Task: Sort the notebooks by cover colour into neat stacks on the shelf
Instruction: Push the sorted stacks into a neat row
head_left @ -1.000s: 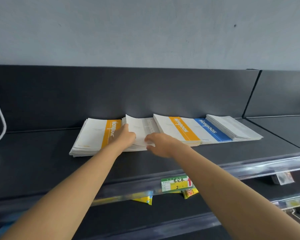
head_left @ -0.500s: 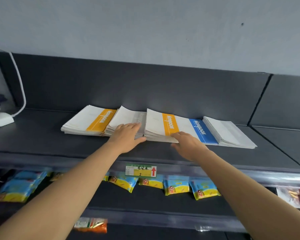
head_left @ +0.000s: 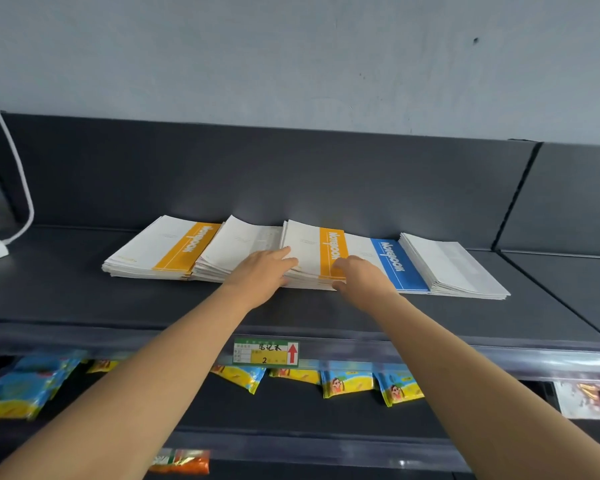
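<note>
Fingers of the left hand lie straight on the middle orange-band notebook stack; the right hand pinches its front edge, fingers curled.

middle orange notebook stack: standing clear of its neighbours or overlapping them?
Overlapping. The orange stack lies with its left edge over the white stack and its right edge over the blue notebook.
</note>
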A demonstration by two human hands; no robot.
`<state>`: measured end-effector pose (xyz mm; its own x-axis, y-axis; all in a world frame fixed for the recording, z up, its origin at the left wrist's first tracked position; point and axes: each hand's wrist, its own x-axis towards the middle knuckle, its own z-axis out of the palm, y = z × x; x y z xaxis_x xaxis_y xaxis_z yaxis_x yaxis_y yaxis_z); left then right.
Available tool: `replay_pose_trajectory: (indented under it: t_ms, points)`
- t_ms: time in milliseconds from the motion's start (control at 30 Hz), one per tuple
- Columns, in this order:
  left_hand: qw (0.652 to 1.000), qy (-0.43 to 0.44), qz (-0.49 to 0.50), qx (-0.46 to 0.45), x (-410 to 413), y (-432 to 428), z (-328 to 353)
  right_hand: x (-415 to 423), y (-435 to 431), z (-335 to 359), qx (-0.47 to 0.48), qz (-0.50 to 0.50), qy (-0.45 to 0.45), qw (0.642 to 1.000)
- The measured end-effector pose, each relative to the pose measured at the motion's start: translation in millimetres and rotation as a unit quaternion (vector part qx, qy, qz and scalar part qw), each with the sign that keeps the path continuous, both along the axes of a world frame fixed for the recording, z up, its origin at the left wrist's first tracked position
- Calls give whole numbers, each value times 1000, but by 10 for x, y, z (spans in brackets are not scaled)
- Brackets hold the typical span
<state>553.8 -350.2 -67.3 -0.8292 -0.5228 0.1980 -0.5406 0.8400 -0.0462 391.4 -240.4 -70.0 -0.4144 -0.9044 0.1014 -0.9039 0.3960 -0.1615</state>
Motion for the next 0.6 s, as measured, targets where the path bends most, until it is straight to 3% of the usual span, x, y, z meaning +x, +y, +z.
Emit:
replay_pose_trajectory:
  t_ms: [600]
  points:
    - [993,-43,-50,-97,-92,-131,-104,-126,-25,-5,24,27,52,998]
